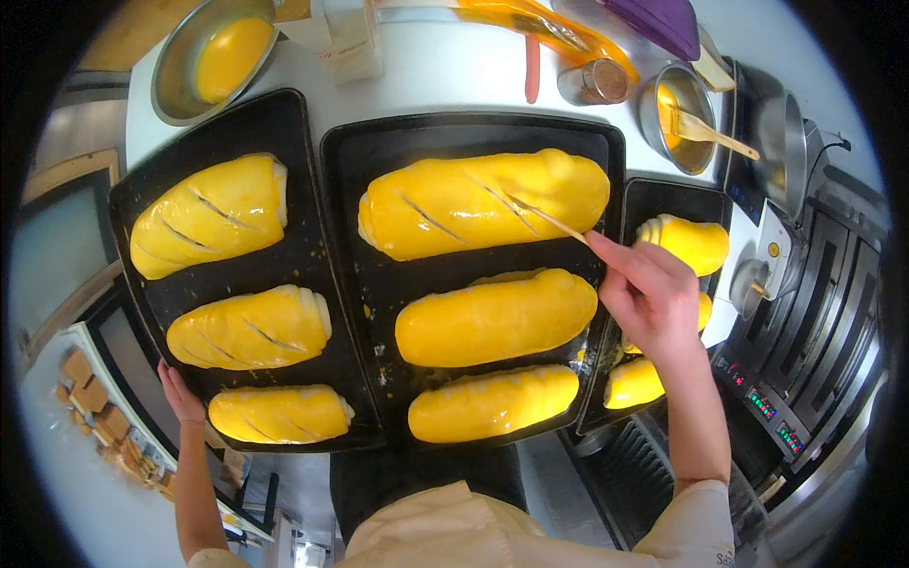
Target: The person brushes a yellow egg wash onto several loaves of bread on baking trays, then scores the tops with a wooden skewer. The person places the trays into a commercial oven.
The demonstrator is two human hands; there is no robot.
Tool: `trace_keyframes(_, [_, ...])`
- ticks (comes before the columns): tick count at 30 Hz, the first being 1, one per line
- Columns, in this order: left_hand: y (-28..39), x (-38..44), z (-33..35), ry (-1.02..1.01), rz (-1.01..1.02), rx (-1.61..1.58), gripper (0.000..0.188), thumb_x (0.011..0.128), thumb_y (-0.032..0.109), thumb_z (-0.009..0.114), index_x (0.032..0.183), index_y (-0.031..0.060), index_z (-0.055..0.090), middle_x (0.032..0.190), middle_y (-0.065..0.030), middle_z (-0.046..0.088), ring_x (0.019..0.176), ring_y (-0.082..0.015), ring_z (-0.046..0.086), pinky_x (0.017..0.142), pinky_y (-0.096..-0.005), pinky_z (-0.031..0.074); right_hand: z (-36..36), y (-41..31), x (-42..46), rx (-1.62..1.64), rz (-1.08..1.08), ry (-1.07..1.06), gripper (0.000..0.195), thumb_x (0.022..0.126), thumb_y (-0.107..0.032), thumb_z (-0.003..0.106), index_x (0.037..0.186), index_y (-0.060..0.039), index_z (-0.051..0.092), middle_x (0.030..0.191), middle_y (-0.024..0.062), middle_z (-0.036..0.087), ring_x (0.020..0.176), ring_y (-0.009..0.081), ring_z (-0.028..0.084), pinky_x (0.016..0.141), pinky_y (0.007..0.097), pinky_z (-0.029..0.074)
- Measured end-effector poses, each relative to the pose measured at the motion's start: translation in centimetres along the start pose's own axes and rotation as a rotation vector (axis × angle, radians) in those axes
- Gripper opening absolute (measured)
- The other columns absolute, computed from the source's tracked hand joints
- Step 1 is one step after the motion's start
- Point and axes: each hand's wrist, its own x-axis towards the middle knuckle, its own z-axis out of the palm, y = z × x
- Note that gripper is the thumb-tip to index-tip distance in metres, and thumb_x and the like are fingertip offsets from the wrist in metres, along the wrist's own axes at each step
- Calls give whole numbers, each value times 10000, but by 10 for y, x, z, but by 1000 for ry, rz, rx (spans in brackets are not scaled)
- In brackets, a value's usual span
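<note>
My right hand (650, 295) pinches a thin wooden stick (557, 221), its tip at a diagonal slit in the top egg-glazed dough roll (426, 202) on the middle black baking tray (383, 280). Below that roll lie a second glazed roll (497, 319) and a third (497, 408), with no slits visible. At the outer edge of the left baking tray (284, 117) is my left hand (183, 397); whether it grips the rim is unclear. The left tray bears three slit rolls, including the upper roll (213, 216). My right forearm partly hides rolls on the right tray (643, 195).
Beyond the trays stand a metal bowl of yellow liquid (234, 60), a jar (596, 82) and a smaller bowl (689, 153) with a wooden-handled brush (710, 133). A deck oven (817, 298) is at right. Bread pieces (106, 419) lie on a surface at left.
</note>
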Motion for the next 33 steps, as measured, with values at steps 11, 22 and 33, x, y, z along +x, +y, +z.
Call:
trace_keyframes(11, [-24,5,-9,16,30,60,586,1171,390,401,1589,-20,386,1546,-173,502,1409,-278,489,1204,-378,356,7,19,-42,-67,60,-66,463,748,48,726,1184,-88,798,700,90,555,590,271,579,549,388,497])
trace_keyframes(22, [-20,7,-9,-87,-4,-133,608,1175,414,404,1646,44,303,1614,-134,421,1498,-245,399,1259,-380,282,-26,42,6,-8,80,20,431,769,72,693,1167,-57,795,685,96,561,585,249,582,574,360,486])
trace_keyframes(33, [0,0,-1,-2,-80,-155,604,1161,434,429,1610,35,362,1520,-163,511,1363,-297,529,1149,-410,430,-28,72,-44,-52,115,-70,416,781,74,691,1162,-52,801,704,100,598,597,252,606,586,366,505])
